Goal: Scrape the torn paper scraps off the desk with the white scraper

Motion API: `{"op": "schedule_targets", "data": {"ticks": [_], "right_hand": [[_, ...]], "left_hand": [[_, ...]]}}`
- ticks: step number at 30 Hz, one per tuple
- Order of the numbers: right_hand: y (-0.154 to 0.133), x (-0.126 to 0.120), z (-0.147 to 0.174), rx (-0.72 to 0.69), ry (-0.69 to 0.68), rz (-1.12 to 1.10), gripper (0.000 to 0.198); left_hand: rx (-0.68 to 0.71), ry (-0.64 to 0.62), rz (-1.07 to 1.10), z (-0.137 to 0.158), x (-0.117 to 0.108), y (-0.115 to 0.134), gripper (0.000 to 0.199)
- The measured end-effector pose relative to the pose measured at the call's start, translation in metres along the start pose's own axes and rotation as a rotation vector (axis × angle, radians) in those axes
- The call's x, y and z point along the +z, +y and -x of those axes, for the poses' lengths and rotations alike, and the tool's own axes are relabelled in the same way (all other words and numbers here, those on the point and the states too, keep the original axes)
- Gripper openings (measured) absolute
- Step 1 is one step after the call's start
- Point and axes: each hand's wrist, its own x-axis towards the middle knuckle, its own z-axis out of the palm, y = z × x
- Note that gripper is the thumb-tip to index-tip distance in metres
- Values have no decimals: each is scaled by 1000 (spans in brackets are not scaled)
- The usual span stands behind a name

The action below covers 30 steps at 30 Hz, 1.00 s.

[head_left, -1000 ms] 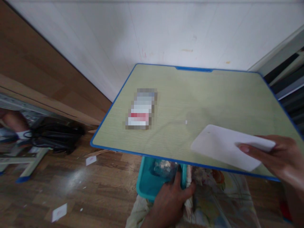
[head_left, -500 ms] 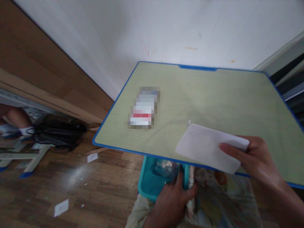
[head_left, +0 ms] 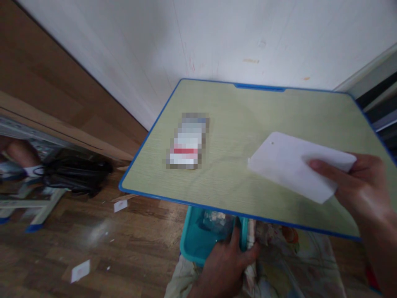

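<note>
My right hand (head_left: 359, 182) grips a blank white card (head_left: 297, 165) by its right end, thumb on top. The card has a small hole near its far left corner and is tilted above the table (head_left: 229, 140). At the table's near edge, my left hand (head_left: 226, 260) holds the right rim of a teal plastic basin (head_left: 185, 244), index finger inside and thumb outside; its other fingers are partly hidden. Clear crumpled plastic (head_left: 217, 221) lies in the basin, partly under the tabletop.
A blurred-out phone-like rectangle (head_left: 187, 140) lies on the table's left side. White paper scraps (head_left: 80, 271) litter the wooden floor (head_left: 136, 248). A black bag (head_left: 77, 176) and a person's leg (head_left: 23, 155) are at far left. The wall (head_left: 223, 45) stands behind the table.
My right hand has carried the white card up and to the right, away from the table's near edge. My left hand has stayed at the basin.
</note>
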Motion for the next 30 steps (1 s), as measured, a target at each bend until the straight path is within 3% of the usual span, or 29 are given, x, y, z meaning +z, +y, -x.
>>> {"op": "schedule_targets", "data": {"ticks": [3, 8, 12, 18, 30], "right_hand": [[4, 1, -15, 29, 84, -30, 27], [10, 7, -13, 75, -77, -78, 25], [8, 5, -5, 86, 8, -184, 24], [6, 5, 4, 198, -122, -172, 19], [19, 10, 5, 175, -165, -198, 19]], "left_hand": [[2, -9, -4, 0, 0, 0, 75], [9, -22, -5, -1, 0, 0, 76], [2, -23, 0, -2, -2, 1, 73], [-7, -36, -17, 0, -2, 1, 74], [8, -32, -17, -1, -3, 1, 72]]}}
